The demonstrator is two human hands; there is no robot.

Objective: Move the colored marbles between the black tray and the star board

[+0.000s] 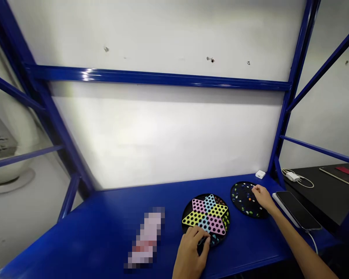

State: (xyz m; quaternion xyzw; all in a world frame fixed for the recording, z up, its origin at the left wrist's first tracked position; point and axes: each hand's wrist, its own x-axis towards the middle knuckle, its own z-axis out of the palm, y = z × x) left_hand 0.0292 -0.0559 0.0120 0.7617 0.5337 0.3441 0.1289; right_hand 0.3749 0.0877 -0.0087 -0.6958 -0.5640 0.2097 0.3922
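Nearest me, my left hand (192, 250) sits at 6 o'clock of the Chinese checkers board (206, 215), fingers curled together over its near rim. Being round, the board has no long axis; one cyan star tip points to 12 o'clock, at the wall. At its 2 o'clock lies a round black tray (235, 203) of coloured pieces, where my right hand (263, 197) dips with fingertips bunched; pinching or not, I cannot tell. A phone (296, 209) lies at the tray's 3 o'clock and a blurred packet (147, 238) at the board's 9 o'clock, all on the blue table (104, 224).

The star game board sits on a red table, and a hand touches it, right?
Not quite. The table is blue, not red; the head view shows it. The star game board does sit on it, with the left hand touching its near edge.
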